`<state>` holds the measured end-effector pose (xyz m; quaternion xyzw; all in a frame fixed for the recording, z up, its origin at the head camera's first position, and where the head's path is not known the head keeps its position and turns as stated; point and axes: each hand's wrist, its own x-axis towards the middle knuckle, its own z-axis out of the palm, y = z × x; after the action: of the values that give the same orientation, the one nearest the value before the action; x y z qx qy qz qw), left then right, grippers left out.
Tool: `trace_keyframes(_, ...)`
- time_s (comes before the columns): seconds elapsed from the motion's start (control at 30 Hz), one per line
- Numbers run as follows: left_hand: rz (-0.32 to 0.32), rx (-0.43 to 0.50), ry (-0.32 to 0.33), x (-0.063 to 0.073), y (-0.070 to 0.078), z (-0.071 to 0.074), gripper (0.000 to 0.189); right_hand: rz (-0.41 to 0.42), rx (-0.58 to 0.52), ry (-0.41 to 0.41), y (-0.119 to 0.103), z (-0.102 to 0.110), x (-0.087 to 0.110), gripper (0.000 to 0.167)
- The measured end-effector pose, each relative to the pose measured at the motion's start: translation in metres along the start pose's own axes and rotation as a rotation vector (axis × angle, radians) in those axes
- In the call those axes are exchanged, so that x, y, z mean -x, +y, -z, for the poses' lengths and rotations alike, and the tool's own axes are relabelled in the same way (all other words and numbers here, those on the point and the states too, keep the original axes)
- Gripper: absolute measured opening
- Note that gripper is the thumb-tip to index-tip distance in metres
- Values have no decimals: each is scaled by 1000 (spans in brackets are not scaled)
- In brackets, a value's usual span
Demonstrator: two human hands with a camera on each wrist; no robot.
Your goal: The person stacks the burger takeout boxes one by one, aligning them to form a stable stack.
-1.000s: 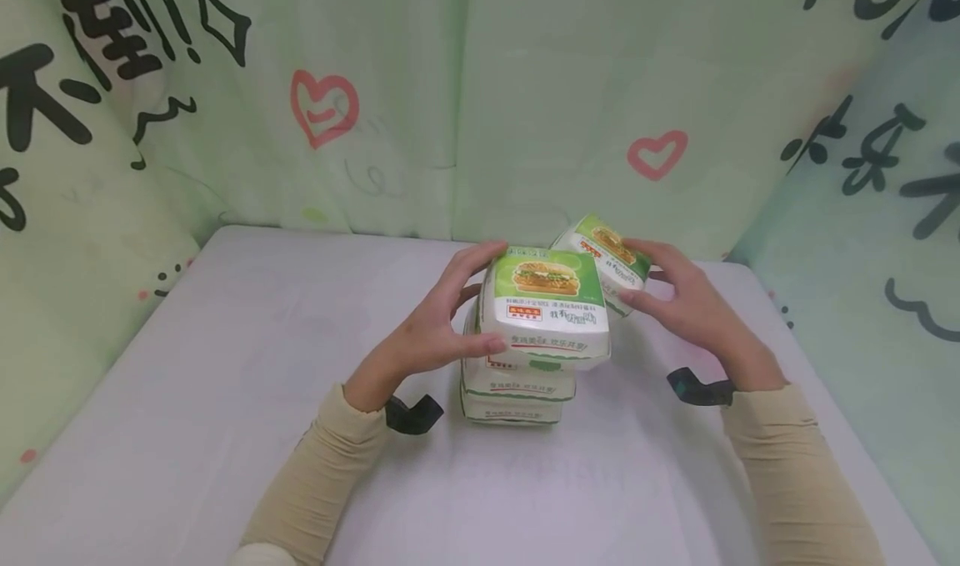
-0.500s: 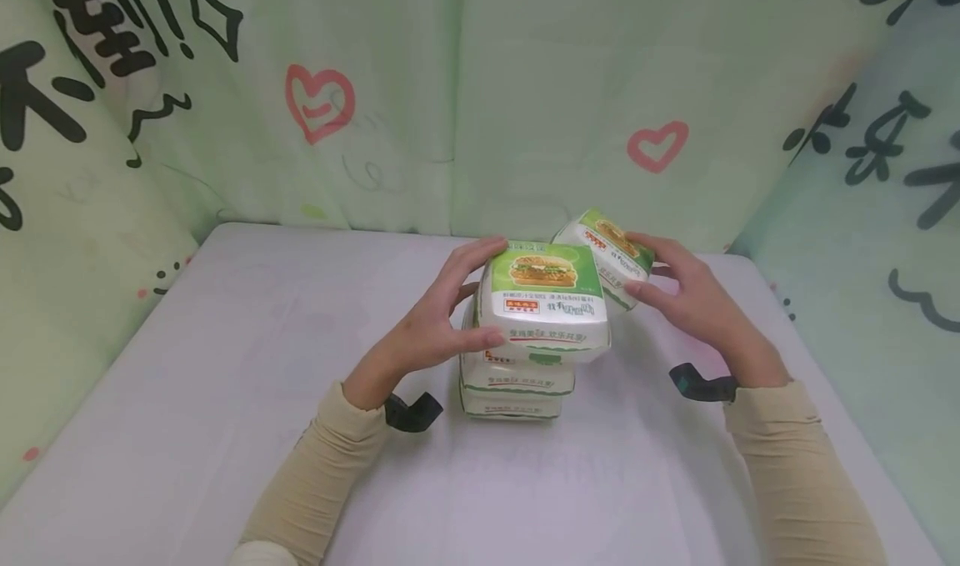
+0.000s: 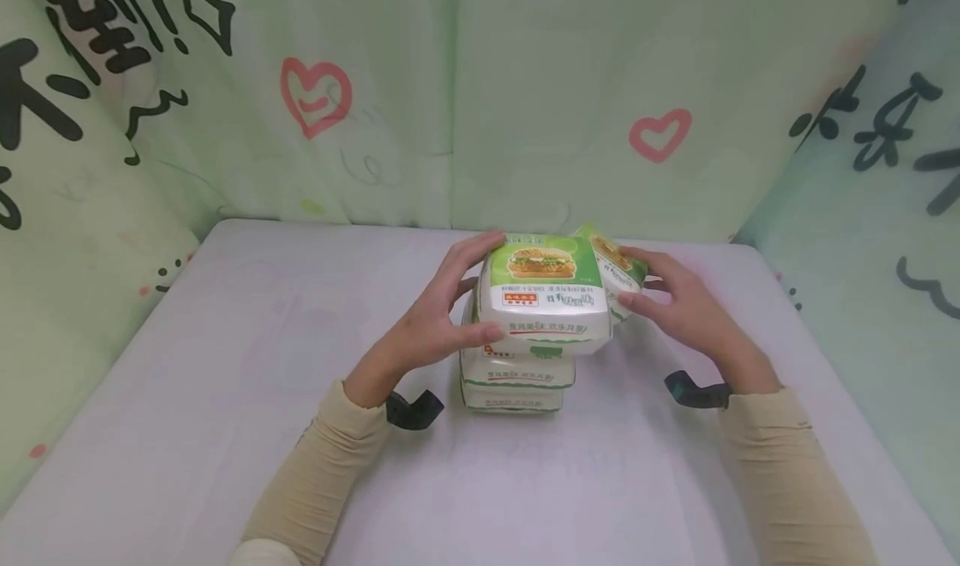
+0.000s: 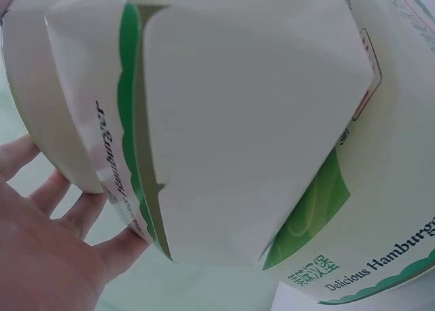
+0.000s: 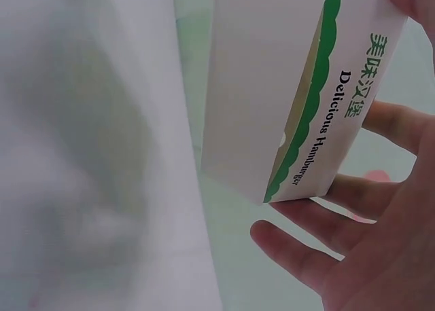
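In the head view, my left hand (image 3: pixel 438 312) grips the near-left side of a burger box (image 3: pixel 543 320) with a green lid and a burger picture. Its thumb lies on the front and the fingers reach the back. Beneath sit a white burger box (image 3: pixel 517 374) and a lower burger box (image 3: pixel 513 401), stacked. My right hand (image 3: pixel 686 308) pinches another burger box (image 3: pixel 621 281), tilted, behind the right side of the upper box, which partly hides it. The right wrist view shows this box (image 5: pixel 272 87) with green scalloped edging; thumb and several fingers hold its printed side.
The stack stands on a table (image 3: pixel 225 399) with a white cover. Pale green cloth walls (image 3: pixel 540 74) with drawn hearts and black lettering close in the back and sides. A black wrist device (image 3: pixel 697 389) sits at each wrist.
My right hand has lowered the tilted box slightly and brought it a little nearer the upper box, which now covers more of it. My left hand keeps its hold; the head view has tilted slightly.
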<state>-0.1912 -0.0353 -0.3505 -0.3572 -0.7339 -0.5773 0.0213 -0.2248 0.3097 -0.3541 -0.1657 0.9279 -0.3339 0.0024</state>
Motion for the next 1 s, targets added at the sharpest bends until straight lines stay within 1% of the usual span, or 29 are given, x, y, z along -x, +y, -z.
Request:
trace_keyframes(0.2, -4, 3, 5, -1, -1, -1, 101, -9, -13, -38, 6, -7, 2, 68)
trace_keyframes(0.43, 14, 4, 15, -2, -2, -3, 102, -27, -55, -77, 12, -17, 2, 68)
trace_keyframes(0.53, 22, 6, 18, -2, -3, -4, 103, -50, -59, -83, 15, -20, 3, 67)
trace_keyframes(0.63, 24, 7, 23, -2, -3, -4, 103, -54, -58, -83, 16, -22, 4, 67)
trace_keyframes(0.83, -1, 16, 42, -1, -4, -2, 102, -29, -69, -77, 18, -22, 5, 66)
trace_keyframes(1.0, -60, 39, 82, -1, -7, 0, 100, -40, -61, -60, 16, -21, 5, 68)
